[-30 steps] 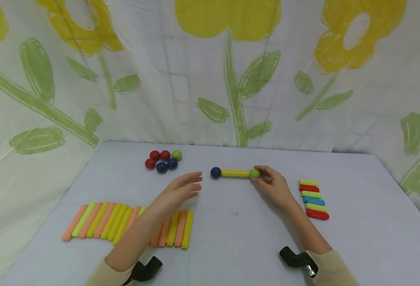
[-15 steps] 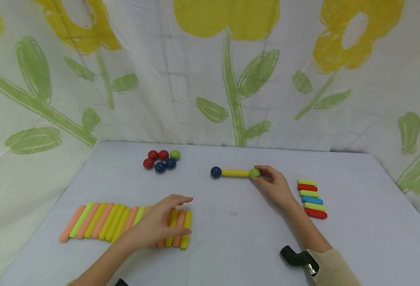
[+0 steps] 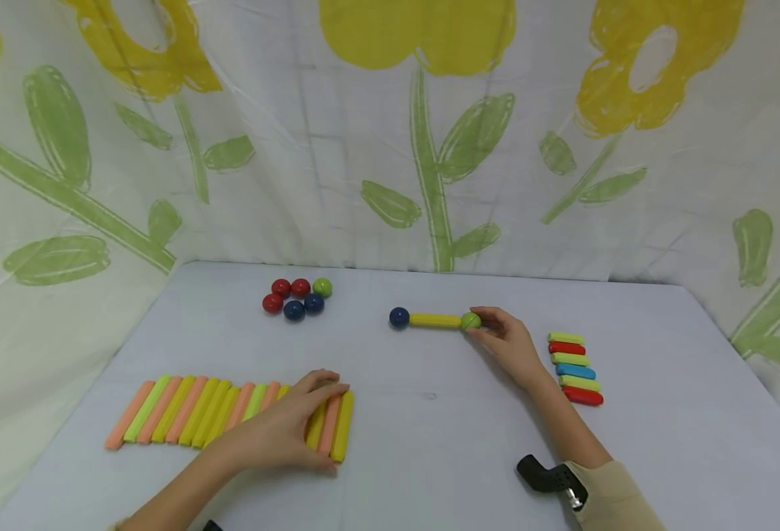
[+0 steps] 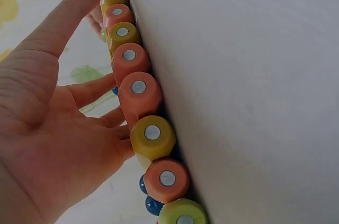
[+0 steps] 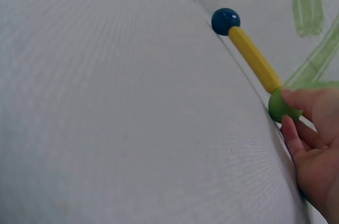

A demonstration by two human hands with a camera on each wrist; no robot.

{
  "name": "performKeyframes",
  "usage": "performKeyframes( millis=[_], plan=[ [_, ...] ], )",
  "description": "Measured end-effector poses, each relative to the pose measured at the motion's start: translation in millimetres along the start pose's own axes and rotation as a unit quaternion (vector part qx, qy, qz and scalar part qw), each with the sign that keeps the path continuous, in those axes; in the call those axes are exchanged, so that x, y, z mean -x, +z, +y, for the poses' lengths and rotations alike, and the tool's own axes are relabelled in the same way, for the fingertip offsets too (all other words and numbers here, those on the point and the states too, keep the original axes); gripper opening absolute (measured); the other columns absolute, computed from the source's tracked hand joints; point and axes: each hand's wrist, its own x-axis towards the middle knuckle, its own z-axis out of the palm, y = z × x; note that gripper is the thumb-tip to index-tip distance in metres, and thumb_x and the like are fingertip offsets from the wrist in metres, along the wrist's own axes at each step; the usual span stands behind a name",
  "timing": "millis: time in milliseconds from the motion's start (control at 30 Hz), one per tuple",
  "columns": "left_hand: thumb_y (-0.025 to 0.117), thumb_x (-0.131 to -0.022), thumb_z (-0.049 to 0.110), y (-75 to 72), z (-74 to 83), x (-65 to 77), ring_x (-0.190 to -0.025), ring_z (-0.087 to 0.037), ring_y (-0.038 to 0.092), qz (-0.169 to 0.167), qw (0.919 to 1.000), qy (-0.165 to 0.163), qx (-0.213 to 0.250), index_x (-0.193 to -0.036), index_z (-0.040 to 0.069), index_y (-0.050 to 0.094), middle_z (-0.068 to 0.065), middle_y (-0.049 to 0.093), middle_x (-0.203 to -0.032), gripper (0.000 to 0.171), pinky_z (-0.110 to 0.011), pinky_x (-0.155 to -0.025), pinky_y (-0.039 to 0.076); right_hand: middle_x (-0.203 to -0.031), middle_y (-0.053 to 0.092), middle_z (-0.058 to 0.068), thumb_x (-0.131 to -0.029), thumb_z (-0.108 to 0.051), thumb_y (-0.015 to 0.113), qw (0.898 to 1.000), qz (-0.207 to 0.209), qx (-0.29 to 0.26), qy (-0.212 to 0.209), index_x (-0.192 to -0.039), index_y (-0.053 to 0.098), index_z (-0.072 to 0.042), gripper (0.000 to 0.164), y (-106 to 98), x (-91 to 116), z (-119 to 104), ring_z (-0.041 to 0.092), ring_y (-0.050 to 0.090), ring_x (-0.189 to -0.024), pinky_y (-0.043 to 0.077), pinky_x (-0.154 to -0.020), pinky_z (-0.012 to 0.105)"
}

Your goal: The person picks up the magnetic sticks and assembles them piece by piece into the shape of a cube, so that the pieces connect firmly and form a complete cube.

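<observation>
On the table, a yellow hexagonal magnetic stick [image 3: 435,321] lies between a dark blue ball [image 3: 399,318] and a green ball [image 3: 471,321], touching both. My right hand [image 3: 508,346] pinches the green ball between thumb and fingers, as the right wrist view also shows. A row of orange, yellow and lime magnetic sticks, one orange stick [image 4: 137,87] among them, lies side by side at the left. Above its right end is my left hand [image 3: 280,431], thumb and fingers spread around the last yellow stick [image 3: 342,428]; a firm hold is not visible. The hand covers several sticks.
Behind the row sits a cluster of red balls [image 3: 273,303], dark blue balls [image 3: 294,310] and one green ball [image 3: 322,287]. At the right, short lime, blue and red sticks [image 3: 582,396] form a column. A flowered cloth [image 3: 263,199] hangs behind the table.
My left hand has moved down and toward the near side, from beside the blue ball to the right end of the stick row. The right hand stays at the green ball.
</observation>
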Motion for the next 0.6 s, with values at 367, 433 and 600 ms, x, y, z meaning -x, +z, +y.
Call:
performKeyframes(
  millis=[367,433,600],
  plan=[
    [0.094,-0.079,0.039,1.5,-1.2,-7.0,-0.142,-0.038,0.045,0.017,0.9999,-0.002,0.003,-0.152,0.006,0.05,-0.017,0.038,-0.161,0.091,-0.061,-0.116,0.042,-0.139,0.064,0.024,-0.103,-0.01,0.069,1.0,-0.002,0.002,0.005,-0.141,0.061,0.003,0.041,-0.3,1.1,-1.2,0.037,0.059,-0.13,0.046,-0.091,0.004],
    [0.094,-0.079,0.038,0.5,-0.1,-9.4,-0.141,-0.038,0.047,0.028,0.9996,0.003,0.003,-0.152,0.006,0.049,-0.016,0.039,-0.16,0.091,-0.061,-0.115,0.044,-0.139,0.064,0.024,-0.103,-0.011,0.07,1.0,-0.003,0.002,0.004,-0.141,0.061,0.003,0.041,-0.1,1.1,-1.0,0.037,0.06,-0.129,0.046,-0.091,0.004],
    [0.092,-0.082,0.035,-2.7,6.5,-17.7,-0.142,-0.038,0.048,0.067,0.9975,0.004,0.022,-0.154,0.008,0.046,-0.014,0.047,-0.157,0.089,-0.063,-0.116,0.042,-0.138,0.064,0.025,-0.102,-0.01,0.07,1.0,-0.001,0.002,0.002,-0.14,0.062,0.003,0.041,-0.3,0.6,0.2,0.038,0.061,-0.127,0.047,-0.09,0.005]
  ],
)
